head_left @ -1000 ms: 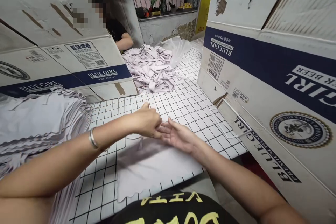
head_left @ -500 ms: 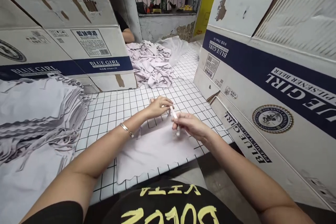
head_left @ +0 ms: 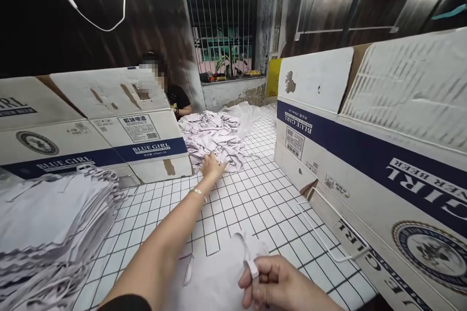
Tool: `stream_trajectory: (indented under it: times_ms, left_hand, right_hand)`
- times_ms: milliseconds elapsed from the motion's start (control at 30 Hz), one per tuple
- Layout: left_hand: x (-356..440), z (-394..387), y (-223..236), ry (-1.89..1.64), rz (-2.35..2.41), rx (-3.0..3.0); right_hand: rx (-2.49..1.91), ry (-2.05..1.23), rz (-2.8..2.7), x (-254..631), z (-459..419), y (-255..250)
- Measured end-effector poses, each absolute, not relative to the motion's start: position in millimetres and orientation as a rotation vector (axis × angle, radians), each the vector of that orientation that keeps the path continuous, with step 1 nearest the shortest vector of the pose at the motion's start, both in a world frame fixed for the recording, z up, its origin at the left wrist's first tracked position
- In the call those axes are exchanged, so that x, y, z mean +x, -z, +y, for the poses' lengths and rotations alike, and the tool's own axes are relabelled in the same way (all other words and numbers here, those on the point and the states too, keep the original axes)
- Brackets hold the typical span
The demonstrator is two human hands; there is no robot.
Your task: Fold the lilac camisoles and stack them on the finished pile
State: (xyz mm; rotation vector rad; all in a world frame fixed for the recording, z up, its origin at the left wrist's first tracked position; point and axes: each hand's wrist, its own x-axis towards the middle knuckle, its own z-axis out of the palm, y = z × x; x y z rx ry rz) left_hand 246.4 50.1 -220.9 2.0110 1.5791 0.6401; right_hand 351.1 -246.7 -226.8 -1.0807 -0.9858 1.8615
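Left hand (head_left: 212, 169) extended to the near edge of the crumpled cloth pile (head_left: 215, 138), fingers partly spread; cannot tell whether they grip any fabric. Right hand (head_left: 280, 284) has thumb and fingers closed on a narrow strip (head_left: 252, 268) by the cloth piece (head_left: 215, 282), which lies at the near side of the bench (head_left: 270, 199). Lower area blurred; strip seems joined to the cloth piece, unconfirmed. Main risk, in my judgement: folds in the pile overlap heavily, so a pinch there could catch several layers, or drag neighbours along. Second: the strip is held by a small area, and a long reach with the other arm could turn the body and let it slip or twist. Third: left forearm passes close to the cloth piece; a low sweep could ruck it. Neat stack (head_left: 47, 209) at left, edges uneven, could shift if an elbow brushed it.
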Motion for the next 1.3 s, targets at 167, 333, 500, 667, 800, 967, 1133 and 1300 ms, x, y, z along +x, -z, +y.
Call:
stream_trajectory:
  times_ms: [167,333,500,667,800,967,1133,1300]
  left_hand:
    - [308.4,42.8,234.2,-0.499,1.368,2.04]
    - [322.1,21.6,235.8,-0.411,1.311,2.043]
    - [277.0,31.8,223.9,-0.496,1.481,2.036]
    - [294.8,8.6,228.2,-0.396,1.244,2.137]
    - [283.7,-12.3,198.6,-0.39,1.184,2.08]
    - [208.9,-50.0,169.2,-0.11,0.637,2.035]
    - [185.6,-102.0,195.2,-0.2,0.621,2.302]
    - [199.6,-105.2,217.9,-0.49,0.905,2.346]
  right_hand:
    - [-1.068,-1.854,-1.027,344.9,-235.2,227.9]
    - [-1.077,-1.62,-1.222,335.9,-232.7,213.8]
    - [-1.021,-1.782,-1.149,331.3,-242.9,215.0]
    - [-1.013,-1.725,-1.112,325.0,-232.4,220.5]
    - [-1.101,-1.58,-1.059,334.8,-216.9,213.9]
    - [-1.121,-1.631,-0.918,360.5,-198.6,215.9]
    - [-1.128,-1.703,-1.005,359.9,-195.9,208.2]
    - [-1.18,-1.781,-1.121,358.2,-200.9,208.7]
